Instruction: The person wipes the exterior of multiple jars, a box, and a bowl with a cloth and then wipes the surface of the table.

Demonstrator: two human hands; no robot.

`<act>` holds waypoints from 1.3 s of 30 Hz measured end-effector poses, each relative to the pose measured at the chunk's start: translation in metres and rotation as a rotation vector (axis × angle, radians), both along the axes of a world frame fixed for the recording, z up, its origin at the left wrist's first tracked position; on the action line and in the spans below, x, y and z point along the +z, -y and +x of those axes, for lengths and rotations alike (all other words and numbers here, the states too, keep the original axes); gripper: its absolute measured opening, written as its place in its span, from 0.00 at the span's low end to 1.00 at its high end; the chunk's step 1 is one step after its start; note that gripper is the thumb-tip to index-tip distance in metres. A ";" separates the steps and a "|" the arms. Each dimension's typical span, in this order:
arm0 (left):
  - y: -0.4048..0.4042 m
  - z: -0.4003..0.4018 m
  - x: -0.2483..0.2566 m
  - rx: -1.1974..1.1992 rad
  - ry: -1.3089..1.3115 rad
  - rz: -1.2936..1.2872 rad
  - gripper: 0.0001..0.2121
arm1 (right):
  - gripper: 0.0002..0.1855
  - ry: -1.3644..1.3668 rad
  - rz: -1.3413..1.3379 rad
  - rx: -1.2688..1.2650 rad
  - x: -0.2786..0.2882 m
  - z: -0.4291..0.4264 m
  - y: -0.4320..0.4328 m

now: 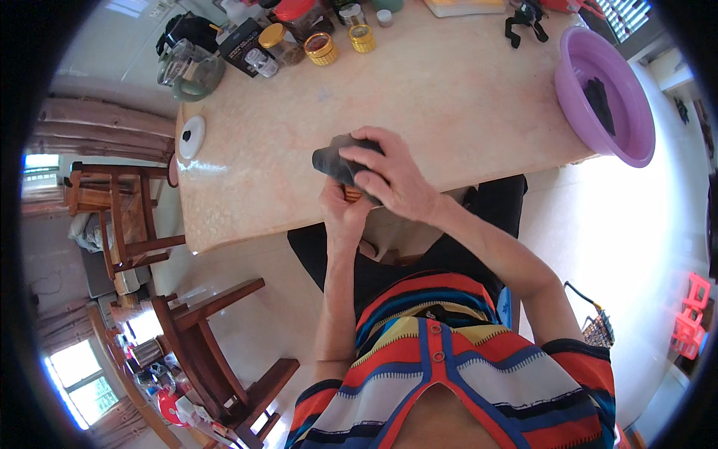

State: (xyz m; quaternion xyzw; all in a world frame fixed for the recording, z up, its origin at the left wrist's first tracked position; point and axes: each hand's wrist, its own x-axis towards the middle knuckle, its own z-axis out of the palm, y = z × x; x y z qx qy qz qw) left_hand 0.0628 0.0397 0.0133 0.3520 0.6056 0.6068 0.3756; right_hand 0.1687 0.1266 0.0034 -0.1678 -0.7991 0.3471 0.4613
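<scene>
My right hand (395, 177) grips a dark grey cloth (335, 160) from above, its fingers spread over the folds. Just below, my left hand (343, 213) is closed around a small orange-gold ribbed object (353, 194), possibly a jar lid. Most of that object is hidden by the cloth and the fingers. Both hands are together over the front edge of a beige stone-look table (449, 112).
Jars with gold lids (321, 49) and a red-lidded jar (297, 11) line the back, near a glass pitcher (193, 70). A white lid (192, 137) lies at left. A purple basin (572, 106) holding a dark cloth (599, 106) overhangs the right edge. Wooden chairs (202, 337) stand at left.
</scene>
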 end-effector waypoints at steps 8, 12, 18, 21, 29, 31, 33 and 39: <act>0.015 0.021 0.017 -0.109 -0.221 -0.082 0.16 | 0.18 0.164 -0.520 0.079 0.006 -0.005 -0.032; 0.017 0.025 0.021 -0.032 -0.073 -0.016 0.15 | 0.19 0.016 -0.818 0.328 -0.006 -0.005 -0.039; 0.010 0.000 0.000 -0.058 -0.065 -0.121 0.10 | 0.21 -0.036 -0.163 0.096 0.001 0.014 0.021; 0.005 0.013 0.000 0.012 -0.188 0.046 0.10 | 0.19 0.007 -0.197 -0.080 0.003 0.004 0.025; 0.031 0.021 0.003 -0.199 -0.347 -0.106 0.15 | 0.21 0.199 -1.254 0.337 -0.012 -0.002 -0.038; 0.030 0.023 0.006 -0.167 -0.377 -0.066 0.15 | 0.20 -0.023 -0.981 0.235 -0.019 0.003 -0.023; 0.026 0.022 0.012 -0.101 -0.171 -0.179 0.14 | 0.18 -0.119 -1.017 0.200 -0.020 0.011 0.005; 0.018 0.021 -0.002 -0.059 -0.092 -0.096 0.14 | 0.22 -0.153 -0.278 -0.056 -0.009 0.015 0.043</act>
